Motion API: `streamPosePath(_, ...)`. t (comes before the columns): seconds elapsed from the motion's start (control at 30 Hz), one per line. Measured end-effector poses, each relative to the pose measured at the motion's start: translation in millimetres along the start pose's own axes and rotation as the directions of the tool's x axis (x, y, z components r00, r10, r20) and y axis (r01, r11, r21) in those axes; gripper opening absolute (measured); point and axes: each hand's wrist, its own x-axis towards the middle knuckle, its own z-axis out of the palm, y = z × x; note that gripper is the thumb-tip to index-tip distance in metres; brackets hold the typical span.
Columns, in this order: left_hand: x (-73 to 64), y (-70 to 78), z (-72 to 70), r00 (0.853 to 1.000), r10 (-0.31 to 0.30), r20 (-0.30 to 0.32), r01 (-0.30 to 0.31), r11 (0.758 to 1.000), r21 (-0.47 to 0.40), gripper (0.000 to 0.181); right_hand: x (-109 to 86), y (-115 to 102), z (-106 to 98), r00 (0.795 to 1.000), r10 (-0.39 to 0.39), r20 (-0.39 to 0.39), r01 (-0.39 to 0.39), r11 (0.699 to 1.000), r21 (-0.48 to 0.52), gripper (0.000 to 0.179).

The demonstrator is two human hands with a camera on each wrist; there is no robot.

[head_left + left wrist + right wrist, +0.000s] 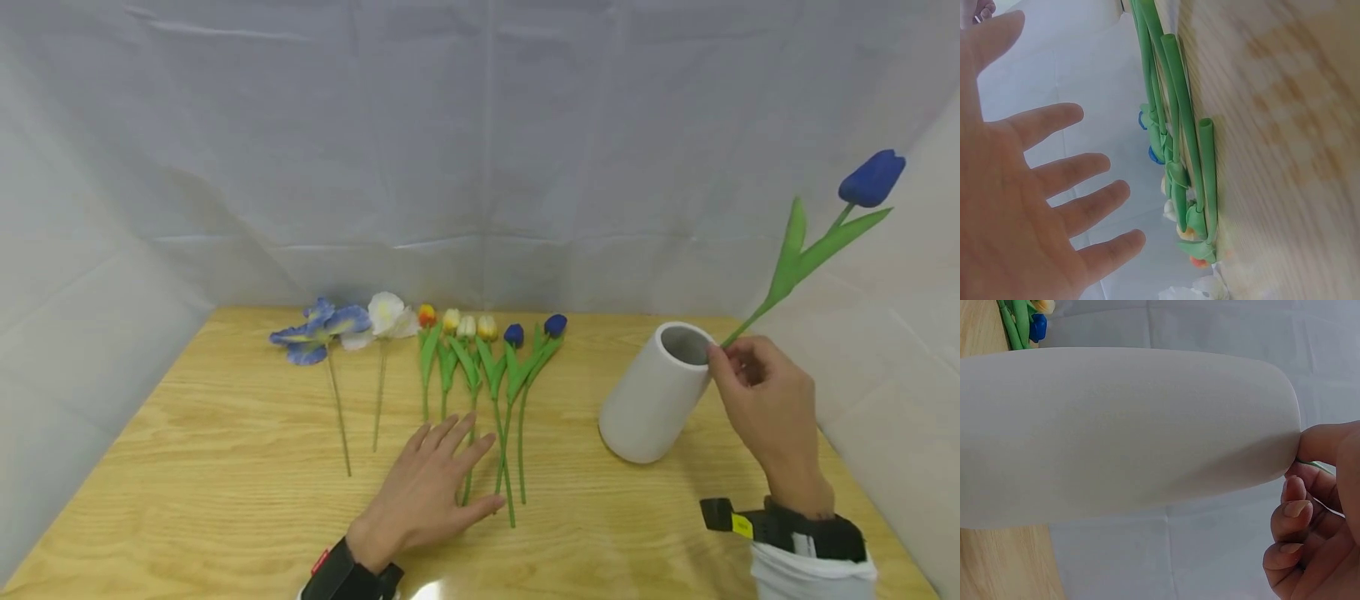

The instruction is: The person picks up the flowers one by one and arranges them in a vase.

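Note:
In the head view my right hand point(776, 408) pinches the green stem of a blue tulip point(872, 179) between thumb and fingers. The bloom leans up and to the right. Those fingertips are right at the rim of a white vase point(648, 408), and the stem's lower end is hidden by them. In the right wrist view the vase point(1129, 431) covers most of the picture, with the hand point(1329, 512) at its mouth. My left hand point(427, 496) is spread, palm down, over the stems of several tulips point(495, 392). Its fingers point(1085, 206) are straight and hold nothing.
Left of the tulips lie a blue-purple iris point(318, 333) and a white flower point(386, 317) on thin stems. The tulips on the wooden table point(217, 500) have orange-red, pale yellow, white and blue blooms. A grey-white cloth point(450, 167) hangs behind the table.

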Motion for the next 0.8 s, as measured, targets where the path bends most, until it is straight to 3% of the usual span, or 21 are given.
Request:
streamPosePath(0.33, -1.5, -1.7, -0.3, 1.0, 0.014, -0.005, -0.014, 1.0, 0.008, 0.068, 0.0, -0.6, -0.8, 1.0, 0.01, -0.016, -0.01, 1.0, 0.001, 0.018)
streamPosePath(0.8, -4.4, -2.5, 0.1, 1.0, 0.016, -0.026, -0.016, 1.0, -0.003, 0.066, -0.5, -1.8, 1.9, 0.991, 0.136, -0.005, -0.136, 0.988, 0.076, 0.022)
